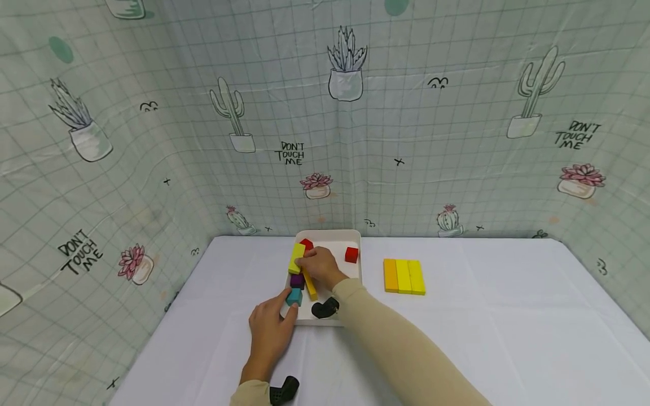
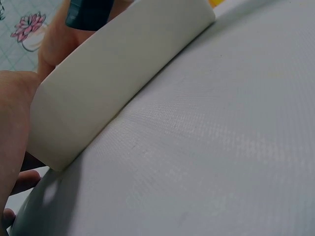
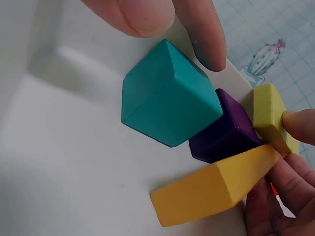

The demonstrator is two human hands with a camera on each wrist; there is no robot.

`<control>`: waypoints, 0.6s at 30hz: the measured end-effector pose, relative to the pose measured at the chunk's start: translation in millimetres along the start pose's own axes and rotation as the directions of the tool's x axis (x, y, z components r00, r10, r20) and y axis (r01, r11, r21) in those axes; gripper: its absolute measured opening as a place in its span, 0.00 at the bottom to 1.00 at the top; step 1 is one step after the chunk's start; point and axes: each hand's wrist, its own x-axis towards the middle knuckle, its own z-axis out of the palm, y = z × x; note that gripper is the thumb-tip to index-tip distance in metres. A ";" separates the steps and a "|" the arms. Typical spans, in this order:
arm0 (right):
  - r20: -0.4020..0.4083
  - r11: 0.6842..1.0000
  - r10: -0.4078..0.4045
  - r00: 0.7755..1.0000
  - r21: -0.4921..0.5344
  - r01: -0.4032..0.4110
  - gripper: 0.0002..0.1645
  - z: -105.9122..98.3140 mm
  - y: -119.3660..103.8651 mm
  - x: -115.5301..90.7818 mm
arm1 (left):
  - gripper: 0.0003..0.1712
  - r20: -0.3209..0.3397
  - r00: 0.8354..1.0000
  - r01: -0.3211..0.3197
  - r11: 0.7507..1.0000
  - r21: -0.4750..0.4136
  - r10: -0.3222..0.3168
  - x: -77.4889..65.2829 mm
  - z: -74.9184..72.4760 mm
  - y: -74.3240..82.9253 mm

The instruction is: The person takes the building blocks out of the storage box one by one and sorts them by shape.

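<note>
A white tray [image 1: 317,322] holds several coloured wooden blocks. At its left front corner my left hand [image 1: 271,326] pinches a teal block [image 3: 170,96] between thumb and a finger; the remaining fingers lie outside the tray wall. My right hand [image 1: 322,265] reaches into the tray and grips a yellow block [image 1: 297,258] near the left wall. Between the teal and yellow blocks sits a purple block [image 3: 226,128]. A long orange-yellow block [image 3: 214,191] lies slanted beside it, its far end close to the right fingers.
One red block [image 1: 351,255] rests at the tray's right side; another red block [image 1: 307,244] shows partly behind the right hand. Right of the tray, an orange block [image 1: 390,276] and two yellow blocks [image 1: 409,276] lie side by side. A printed cloth [image 1: 350,152] hangs behind the table.
</note>
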 end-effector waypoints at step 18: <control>0.027 0.961 -0.007 1.000 0.276 -0.001 0.21 -14.0 10.5 6.1 | 0.25 -0.012 1.000 -0.009 1.000 0.012 0.009 2.2 1.9 -3.9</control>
